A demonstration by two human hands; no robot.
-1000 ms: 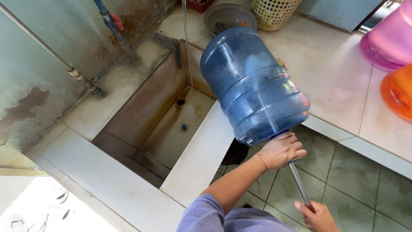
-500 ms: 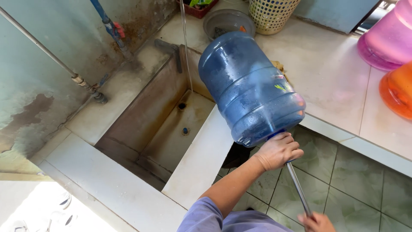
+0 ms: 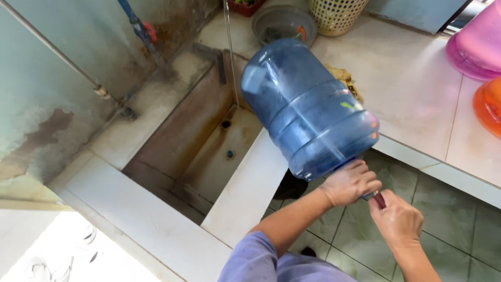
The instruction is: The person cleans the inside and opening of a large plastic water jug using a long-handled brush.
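A large blue translucent water jug [image 3: 308,109] is held tilted, its base up over the sink corner and its neck pointing down toward me. My left hand [image 3: 350,183] is wrapped around the jug's neck. Just below it, my right hand [image 3: 397,222] is closed on the dark end of a thin metal rod [image 3: 377,198] that runs into the neck. Most of the rod is hidden by my hands and the jug. The two hands nearly touch.
A deep stained sink basin [image 3: 209,156] with a white tiled rim [image 3: 250,193] lies on the left. The tiled counter [image 3: 402,83] carries a pink tub [image 3: 477,42], an orange tub [image 3: 490,104], a woven basket [image 3: 336,13], a grey bowl [image 3: 282,23] and a yellow cloth [image 3: 344,78]. Green floor tiles lie below.
My right hand has risen along the rod until it sits right under my left hand, so the exposed length of rod has gone. The jug stays tilted in much the same place.
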